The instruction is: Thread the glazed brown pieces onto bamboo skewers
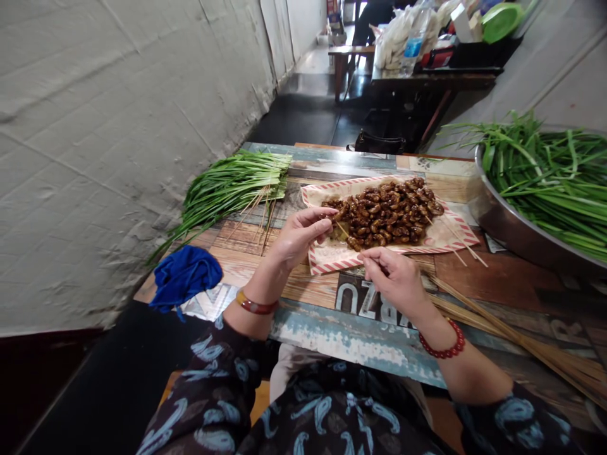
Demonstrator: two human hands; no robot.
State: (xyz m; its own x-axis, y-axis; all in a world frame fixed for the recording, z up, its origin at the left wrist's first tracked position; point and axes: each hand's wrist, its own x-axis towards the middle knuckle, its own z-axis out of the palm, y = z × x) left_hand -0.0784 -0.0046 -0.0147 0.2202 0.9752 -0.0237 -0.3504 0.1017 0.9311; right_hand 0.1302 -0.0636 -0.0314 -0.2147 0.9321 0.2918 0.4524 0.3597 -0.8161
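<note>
Both my hands are over a sheet of red-and-white striped paper holding a heap of glossy brown glazed morsels, which look like pupae. My left hand pinches a thin bamboo skewer at the heap's near edge. My right hand holds the same skewer lower down, between thumb and fingertips. Further skewers poke out of the heap's right side. An orange-red bangle circles my left wrist, and red beads circle my right.
A bundle of chives and a blue cloth lie left on the painted wooden table. Loose bamboo skewers lie right, below a steel basin of chives. A grey wall runs along the left.
</note>
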